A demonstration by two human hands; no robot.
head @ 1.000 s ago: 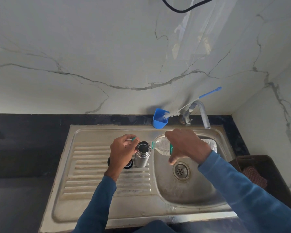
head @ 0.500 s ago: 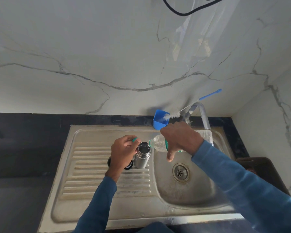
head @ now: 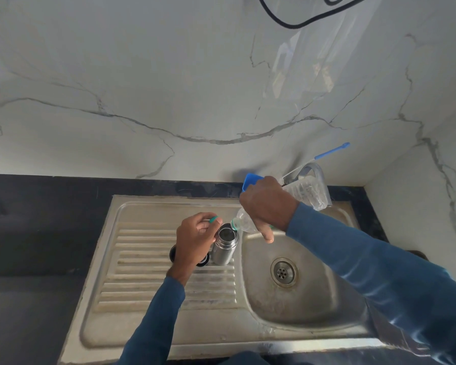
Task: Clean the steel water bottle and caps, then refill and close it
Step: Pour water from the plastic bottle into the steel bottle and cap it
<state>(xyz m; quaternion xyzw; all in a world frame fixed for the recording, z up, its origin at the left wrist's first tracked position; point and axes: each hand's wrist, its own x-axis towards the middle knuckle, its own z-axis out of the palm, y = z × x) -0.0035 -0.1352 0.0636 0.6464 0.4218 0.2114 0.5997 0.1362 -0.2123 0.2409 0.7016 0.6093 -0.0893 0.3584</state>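
Note:
A small steel water bottle (head: 223, 249) stands upright and uncapped on the sink's ribbed drainboard (head: 148, 259), beside the basin. My right hand (head: 267, 206) grips a clear plastic bottle (head: 307, 192) tilted steeply, base raised, its mouth right at the steel bottle's opening. My left hand (head: 195, 239) is next to the steel bottle on its left, pinching a small green cap (head: 213, 219) between its fingertips. A dark round cap (head: 173, 252) lies on the drainboard, largely hidden under my left hand.
The basin (head: 287, 306) with its drain lies right of the steel bottle. A blue cup (head: 250, 180), a blue-handled bottle brush (head: 332, 151) and the tap (head: 312, 168) stand at the sink's back edge. Dark countertop (head: 37, 219) stretches left.
My right hand has risen and tipped the plastic bottle much steeper, base lifted toward the tap, mouth kept at the steel bottle's opening. My left hand stayed put.

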